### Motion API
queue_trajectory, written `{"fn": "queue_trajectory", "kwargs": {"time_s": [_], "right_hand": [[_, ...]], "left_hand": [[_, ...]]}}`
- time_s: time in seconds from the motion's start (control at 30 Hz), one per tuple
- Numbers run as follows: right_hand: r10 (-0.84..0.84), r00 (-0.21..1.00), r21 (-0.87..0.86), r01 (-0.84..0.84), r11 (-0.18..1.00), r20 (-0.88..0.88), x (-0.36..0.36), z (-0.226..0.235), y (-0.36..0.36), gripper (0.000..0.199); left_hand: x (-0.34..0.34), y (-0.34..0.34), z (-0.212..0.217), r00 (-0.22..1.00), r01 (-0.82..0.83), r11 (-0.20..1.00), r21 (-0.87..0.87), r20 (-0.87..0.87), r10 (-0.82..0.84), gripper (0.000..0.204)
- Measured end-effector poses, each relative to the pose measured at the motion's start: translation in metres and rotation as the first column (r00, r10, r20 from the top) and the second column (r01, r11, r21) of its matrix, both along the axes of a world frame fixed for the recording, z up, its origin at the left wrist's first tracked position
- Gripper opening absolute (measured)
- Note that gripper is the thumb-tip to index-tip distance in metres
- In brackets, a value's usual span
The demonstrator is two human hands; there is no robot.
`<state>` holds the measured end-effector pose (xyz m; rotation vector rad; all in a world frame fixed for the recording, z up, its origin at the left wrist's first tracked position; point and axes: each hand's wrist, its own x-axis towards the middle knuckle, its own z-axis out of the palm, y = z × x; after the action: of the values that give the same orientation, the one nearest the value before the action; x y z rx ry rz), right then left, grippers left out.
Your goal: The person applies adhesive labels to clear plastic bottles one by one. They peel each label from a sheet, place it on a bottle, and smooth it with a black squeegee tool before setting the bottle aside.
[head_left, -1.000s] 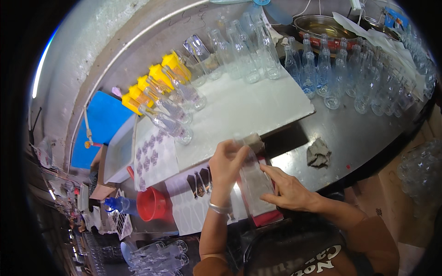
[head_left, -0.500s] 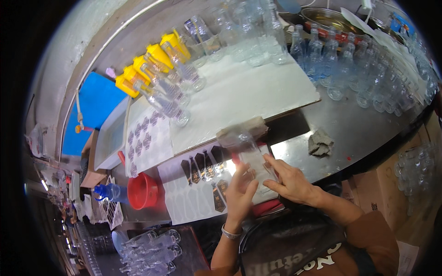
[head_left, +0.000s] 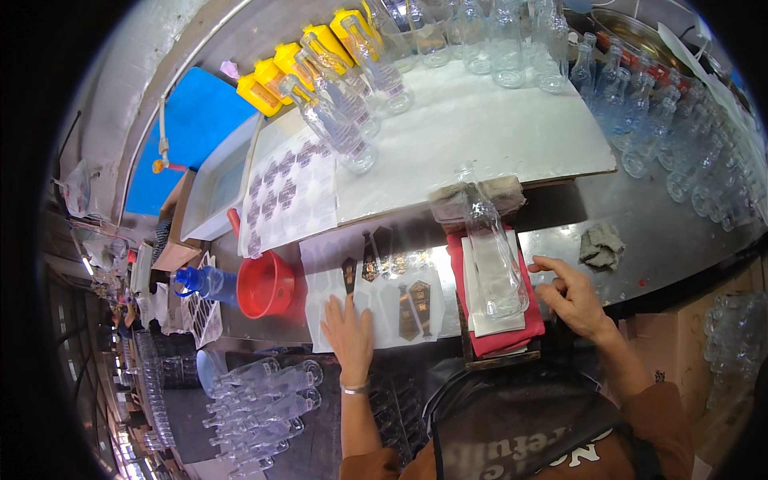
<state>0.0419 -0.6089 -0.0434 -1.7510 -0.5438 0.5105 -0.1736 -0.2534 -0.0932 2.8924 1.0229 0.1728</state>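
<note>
A clear glass bottle (head_left: 496, 260) lies on a folded white cloth (head_left: 488, 326) over a red one (head_left: 512, 340), its neck across a cloth-covered rest (head_left: 448, 204). My left hand (head_left: 350, 340) is stretched over the pale sheet (head_left: 320, 280), fingertips beside a dark tie-shaped decal (head_left: 350, 276) with gold marks; I cannot tell whether they touch it. Several more such decals (head_left: 414, 310) lie to its right. My right hand (head_left: 574, 300) is off the bottle at its right side, fingers apart and slightly bent, holding nothing.
A white board (head_left: 472, 132) bears upright bottles (head_left: 508, 48), three tilted bottles (head_left: 340, 132) and a sheet of purple decals (head_left: 280, 192). A red pot (head_left: 266, 284) and blue jug (head_left: 210, 284) stand left. A grey rag (head_left: 602, 246) lies right, near crowded bottles (head_left: 640, 144).
The bottle was between both hands over the cloths; now it is let go and lies there. My left hand has moved left to the decal sheet, my right hand off to the right.
</note>
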Motion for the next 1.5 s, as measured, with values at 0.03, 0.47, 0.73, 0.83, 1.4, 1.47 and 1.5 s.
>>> {"fn": "queue_trajectory", "kwargs": {"time_s": [0.03, 0.47, 0.73, 0.83, 1.4, 1.47, 1.5], "right_hand": [[-0.003, 1.000, -0.004, 0.003, 1.000, -0.017, 0.001, -0.001, -0.003, 0.042], [-0.005, 0.980, -0.024, 0.010, 1.000, 0.201, 0.002, 0.014, -0.001, 0.031], [0.026, 0.999, -0.013, -0.025, 1.000, 0.043, 0.001, 0.003, -0.007, 0.039], [0.150, 0.979, 0.008, -0.153, 0.988, 0.138, -0.005, 0.024, 0.004, 0.068], [0.221, 0.850, -0.273, -0.095, 0.957, 0.478, -0.026, 0.015, 0.021, 0.092], [0.225, 0.858, -0.257, -0.114, 0.960, 0.463, -0.025, 0.015, 0.020, 0.091], [0.228, 0.853, -0.217, -0.138, 0.966, 0.470, -0.022, 0.013, 0.019, 0.088]], "left_hand": [[-0.014, 0.002, 0.002, 0.998, -0.046, 0.999, 0.016, -0.031, 0.046, 0.053], [0.009, -0.001, 0.012, 0.974, 0.122, 0.992, 0.039, 0.190, -0.128, 0.038], [-0.049, -0.050, 0.010, 0.946, 0.240, 0.969, 0.053, 0.212, -0.246, 0.042], [-0.069, -0.035, -0.005, 0.883, 0.280, 0.959, 0.043, 0.381, -0.274, 0.030], [0.138, -0.129, 0.115, 0.444, 0.775, 0.607, 0.175, 0.533, -0.720, 0.028], [0.129, -0.133, 0.100, 0.452, 0.805, 0.578, 0.137, 0.489, -0.746, 0.029], [0.126, -0.134, 0.094, 0.433, 0.809, 0.559, 0.180, 0.460, -0.775, 0.029]]}}
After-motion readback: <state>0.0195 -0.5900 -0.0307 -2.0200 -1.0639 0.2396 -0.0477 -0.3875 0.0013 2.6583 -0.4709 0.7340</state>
